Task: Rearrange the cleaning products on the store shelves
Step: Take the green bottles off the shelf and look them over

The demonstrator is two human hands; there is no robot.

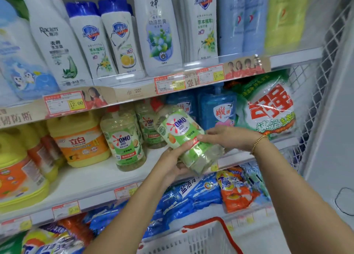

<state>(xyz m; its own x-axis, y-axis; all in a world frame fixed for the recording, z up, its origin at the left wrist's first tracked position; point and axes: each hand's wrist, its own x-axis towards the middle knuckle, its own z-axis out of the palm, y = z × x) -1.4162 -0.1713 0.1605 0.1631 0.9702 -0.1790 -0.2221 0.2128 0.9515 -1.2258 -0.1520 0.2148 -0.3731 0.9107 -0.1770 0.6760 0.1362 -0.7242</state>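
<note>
A clear OMO dish-soap bottle [182,136] with a green label is tilted, top leaning back left, in front of the middle shelf [92,179]. My left hand [172,163] grips its lower part from below. My right hand [228,138], with a gold bracelet at the wrist, holds its right side. Two more OMO bottles stand upright on that shelf: one at the front [124,140], one further back [147,123]. Behind my right hand stand blue pump bottles [218,108].
Yellow-and-orange detergent jugs [80,138] stand left on the middle shelf; a green-and-white powder bag [268,110] lies at its right end. Shampoo and body-wash bottles [157,31] line the upper shelf. Blue and orange detergent bags [193,194] fill the lower shelf. A white basket with a red rim [201,236] sits below.
</note>
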